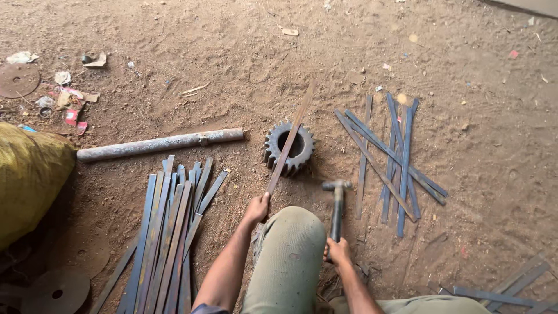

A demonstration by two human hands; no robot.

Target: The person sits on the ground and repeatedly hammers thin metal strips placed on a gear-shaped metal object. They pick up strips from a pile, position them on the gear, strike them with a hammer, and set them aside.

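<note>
Two hands busy, person squatting on dirt floor (174,35), knee (289,244) between them. Left hand (258,206) closed around near end of a thin flat metal strip (290,136); strip runs up and away from that hand, its middle lying across the top of a heavy gear (273,148) just ahead. Gear looks to serve as an anvil: the hole gives a gap under the strip, so a bent spot can be struck flat, I'd judge. Far tip of strip sticks out past the gear, over the dirt.

Right hand (339,251) wrapped tight on the handle end of a hammer (337,200); head points forward, sitting low beside the gear, to its right, not touching the strip. Grip far down the handle, likely for swing.

Left of left hand: big bundle of blue-grey strips (168,232) laid roughly parallel, close enough to grab. Ahead-right of the right hand: smaller loose, crossed pile of strips (395,157), apart from the bundle, so probably a separate lot. Which pile is done, cannot tell.

Beyond the bundle, a round steel pipe (160,144) lies crosswise. Far left: yellow sack (29,180), rusty discs (17,80), scrap litter. More strips (500,288) at the lower right edge, near the right hand.
</note>
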